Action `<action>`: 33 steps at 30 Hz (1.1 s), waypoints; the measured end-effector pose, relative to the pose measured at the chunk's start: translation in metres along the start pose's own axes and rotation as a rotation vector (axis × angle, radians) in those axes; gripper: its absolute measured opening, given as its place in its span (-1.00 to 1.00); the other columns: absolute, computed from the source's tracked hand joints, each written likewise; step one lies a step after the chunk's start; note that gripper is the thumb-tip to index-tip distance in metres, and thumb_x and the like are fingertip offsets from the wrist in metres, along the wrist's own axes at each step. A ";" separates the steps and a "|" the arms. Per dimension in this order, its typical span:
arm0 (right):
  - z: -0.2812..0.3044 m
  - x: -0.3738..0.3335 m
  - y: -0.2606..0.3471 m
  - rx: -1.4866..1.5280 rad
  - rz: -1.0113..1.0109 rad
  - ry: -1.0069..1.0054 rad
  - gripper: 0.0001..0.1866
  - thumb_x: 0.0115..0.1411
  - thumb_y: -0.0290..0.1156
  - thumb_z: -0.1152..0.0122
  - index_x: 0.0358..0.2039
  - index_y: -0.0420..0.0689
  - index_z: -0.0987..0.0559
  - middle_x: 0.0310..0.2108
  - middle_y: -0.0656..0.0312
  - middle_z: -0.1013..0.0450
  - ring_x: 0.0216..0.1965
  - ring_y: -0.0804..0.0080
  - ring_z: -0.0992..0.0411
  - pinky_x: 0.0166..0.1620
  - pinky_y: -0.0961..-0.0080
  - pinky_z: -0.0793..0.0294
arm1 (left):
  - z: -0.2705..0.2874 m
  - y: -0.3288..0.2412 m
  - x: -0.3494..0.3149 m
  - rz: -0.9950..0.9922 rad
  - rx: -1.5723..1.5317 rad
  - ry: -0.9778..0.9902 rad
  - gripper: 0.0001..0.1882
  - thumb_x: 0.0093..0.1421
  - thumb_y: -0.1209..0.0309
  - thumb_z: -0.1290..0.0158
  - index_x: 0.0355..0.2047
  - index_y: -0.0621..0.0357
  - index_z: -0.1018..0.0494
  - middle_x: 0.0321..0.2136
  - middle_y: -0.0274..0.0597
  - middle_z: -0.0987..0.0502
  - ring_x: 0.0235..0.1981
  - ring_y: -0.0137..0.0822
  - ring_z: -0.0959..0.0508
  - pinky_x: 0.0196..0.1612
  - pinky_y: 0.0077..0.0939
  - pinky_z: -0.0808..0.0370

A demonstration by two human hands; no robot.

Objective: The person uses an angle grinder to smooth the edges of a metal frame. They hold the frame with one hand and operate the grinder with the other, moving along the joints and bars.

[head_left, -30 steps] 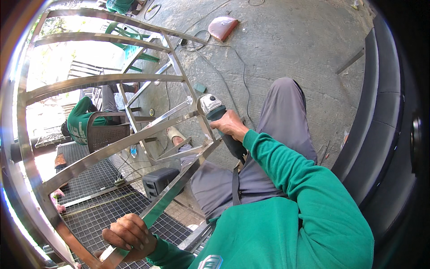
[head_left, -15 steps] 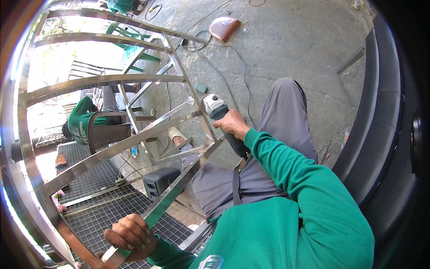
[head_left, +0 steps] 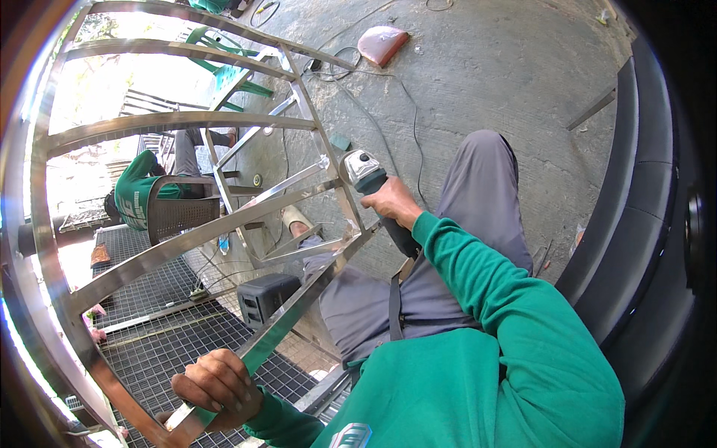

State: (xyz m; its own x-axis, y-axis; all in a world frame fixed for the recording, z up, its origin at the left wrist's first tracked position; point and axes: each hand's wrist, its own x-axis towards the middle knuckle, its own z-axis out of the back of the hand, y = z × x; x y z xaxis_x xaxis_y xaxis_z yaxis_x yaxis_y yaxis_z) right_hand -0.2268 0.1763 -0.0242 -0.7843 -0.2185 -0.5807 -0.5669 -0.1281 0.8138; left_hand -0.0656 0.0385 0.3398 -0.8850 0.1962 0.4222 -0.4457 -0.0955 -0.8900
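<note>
A shiny metal frame of square tube, with several crossbars, slants across the left half of the view. My left hand is closed round its near tube, low on the left. In my right hand is an angle grinder with a silver head and dark body, wrapped by my fingers. The grinder's head is right at the frame's side tube, near where a crossbar joins; whether its disc touches the metal cannot be made out. The grinder's lower body lies over my thigh.
A black box-shaped case stands below the frame, beside a dark floor grating. Cords trail over the concrete. A padded black seat lines the right. Another person in green is bent over beyond the frame, near a chair.
The whole scene has shifted slightly to the right in view. My left hand keeps its hold on the tube, and the grinder stays beside the same joint.
</note>
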 end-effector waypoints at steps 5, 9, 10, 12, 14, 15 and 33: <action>-0.002 -0.002 -0.001 0.080 -0.065 -0.019 -0.52 -0.16 -0.13 -0.47 -0.41 -0.34 -0.65 -0.45 -0.02 -0.60 -0.44 0.17 -0.57 -0.32 0.28 -0.54 | 0.003 0.000 0.003 -0.007 -0.046 -0.003 -0.37 0.46 -0.25 0.38 -0.50 -0.05 -0.30 -0.82 -0.33 -0.39 -0.83 -0.47 -0.39 -0.62 -0.55 -0.40; 0.000 -0.004 -0.003 0.123 -0.023 -0.024 -0.53 -0.15 -0.14 -0.49 -0.45 -0.35 -0.65 -0.48 0.01 -0.58 -0.49 0.24 -0.54 -0.38 0.31 -0.53 | 0.004 0.000 0.006 -0.017 -0.024 0.000 -0.36 0.44 -0.28 0.37 -0.51 -0.05 -0.29 -0.83 -0.34 -0.38 -0.84 -0.46 -0.40 -0.62 -0.55 -0.40; 0.000 -0.004 -0.004 0.120 -0.036 -0.030 -0.53 -0.15 -0.14 -0.49 -0.45 -0.36 -0.65 -0.49 0.01 -0.58 -0.49 0.24 -0.54 -0.38 0.31 -0.52 | 0.004 0.000 0.006 -0.032 -0.012 -0.009 -0.35 0.45 -0.27 0.41 -0.52 -0.05 -0.28 -0.84 -0.35 -0.38 -0.85 -0.45 -0.40 -0.64 -0.53 -0.42; 0.000 -0.002 -0.004 0.112 -0.054 -0.040 -0.53 -0.15 -0.15 -0.50 -0.45 -0.37 -0.65 -0.49 0.01 -0.58 -0.49 0.25 -0.54 -0.39 0.32 -0.52 | 0.004 0.000 0.006 -0.045 -0.001 -0.025 -0.33 0.46 -0.27 0.46 -0.54 -0.05 -0.27 -0.85 -0.36 -0.38 -0.86 -0.45 -0.39 -0.65 -0.51 -0.43; -0.001 0.000 -0.004 0.154 -0.048 -0.053 -0.54 -0.15 -0.17 -0.51 -0.45 -0.37 -0.65 -0.50 0.02 -0.57 -0.50 0.26 -0.54 -0.39 0.31 -0.53 | 0.004 -0.001 0.007 -0.043 -0.028 -0.044 -0.31 0.45 -0.28 0.48 -0.54 -0.05 -0.27 -0.85 -0.36 -0.37 -0.86 -0.45 -0.39 -0.65 -0.52 -0.43; -0.001 0.000 -0.003 0.175 -0.045 -0.059 -0.55 -0.15 -0.18 -0.51 -0.46 -0.37 -0.65 -0.50 0.02 -0.57 -0.50 0.26 -0.53 -0.38 0.31 -0.53 | 0.004 -0.001 0.006 -0.039 -0.006 -0.034 -0.31 0.45 -0.29 0.48 -0.54 -0.05 -0.27 -0.85 -0.36 -0.37 -0.86 -0.45 -0.39 -0.65 -0.52 -0.43; 0.005 -0.001 0.002 0.198 -0.050 -0.013 -0.57 -0.13 -0.21 -0.50 -0.46 -0.37 -0.63 -0.50 0.05 -0.55 -0.52 0.30 -0.49 -0.40 0.28 -0.50 | 0.001 -0.005 -0.002 0.002 -0.026 0.022 -0.43 0.46 -0.19 0.26 -0.51 -0.07 -0.29 -0.81 -0.36 -0.39 -0.83 -0.48 -0.41 -0.60 -0.57 -0.40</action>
State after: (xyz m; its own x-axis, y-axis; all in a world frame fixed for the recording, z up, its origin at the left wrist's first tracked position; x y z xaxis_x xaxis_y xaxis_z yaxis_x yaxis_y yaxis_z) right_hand -0.2285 0.1814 -0.0223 -0.7560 -0.2041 -0.6219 -0.6431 0.0546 0.7639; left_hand -0.0619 0.0375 0.3433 -0.8827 0.2176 0.4165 -0.4399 -0.0709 -0.8952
